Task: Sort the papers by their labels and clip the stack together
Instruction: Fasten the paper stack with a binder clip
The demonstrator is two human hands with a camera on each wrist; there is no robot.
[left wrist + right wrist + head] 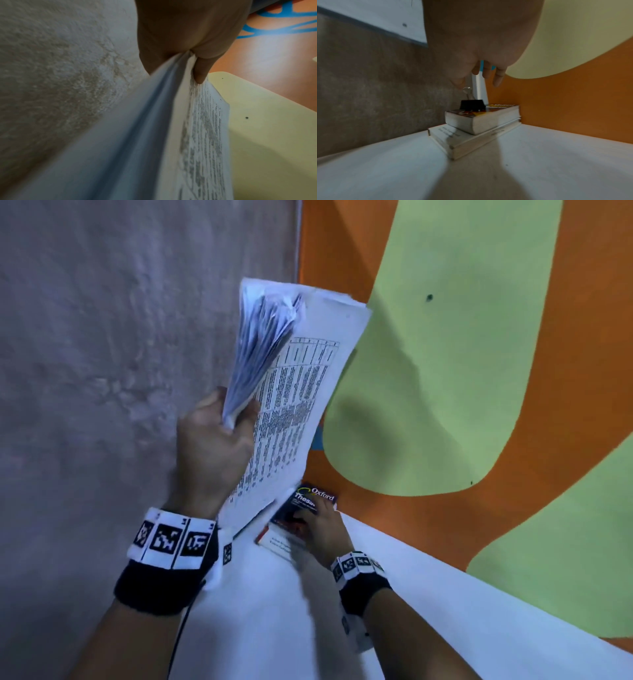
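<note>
Head view shows the white table (445, 594) against an orange and green wall (479, 354), with a grey textured wall to the left. Above the table, the left hand (215, 440) holds the stack of papers (298, 405) upright, thumb and fingers curled round its lower edge, the sheets fanning loose at the top. Two books lie stacked in the table's corner, a pale one (471, 140) below and an Oxford thesaurus (308, 503) on top. On the thesaurus sits a black binder clip (472, 104), one wire handle raised.

The right hand (320, 529) reaches over the books, its fingers (498, 77) loosely spread just above the clip; the thumb seems at or very near the raised handle, but I cannot tell whether it touches.

The step in hand looks to be picking up the clip. It would go best with thumb and forefinger taking the black body or both handles, so it can be squeezed open at once. The papers should first be squared, since the fanned edges would clip unevenly.

No container is in view; the clip simply rests on the book cover.
</note>
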